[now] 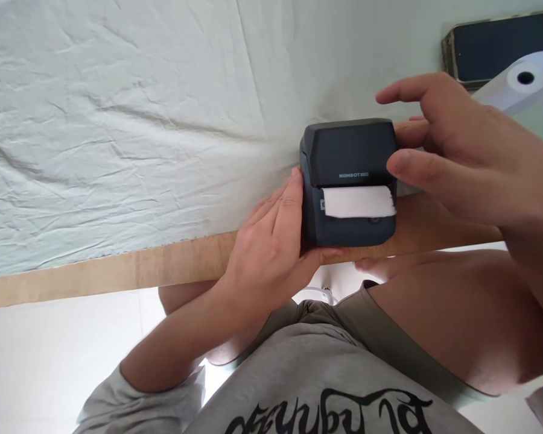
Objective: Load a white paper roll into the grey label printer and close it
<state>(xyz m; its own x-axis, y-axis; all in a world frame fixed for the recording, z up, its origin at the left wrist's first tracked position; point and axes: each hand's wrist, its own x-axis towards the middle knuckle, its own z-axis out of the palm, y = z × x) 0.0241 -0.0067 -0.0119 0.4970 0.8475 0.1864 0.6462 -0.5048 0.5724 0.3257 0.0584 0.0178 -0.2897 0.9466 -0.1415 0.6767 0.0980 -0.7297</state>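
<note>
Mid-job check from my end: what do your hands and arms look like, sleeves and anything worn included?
The left hand and right hand are both bare, with no gloves, rings, watch or bracelet showing. On the left arm, a loose, short grey sleeve ends near the elbow. The right sleeve can't be made out clearly.

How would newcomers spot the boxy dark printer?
Find the wrinkled pale cloth. By the tan wooden edge, between left hand and right hand, is the boxy dark printer. Unlike the flat black phone, it has a protruding white paper strip.
</note>
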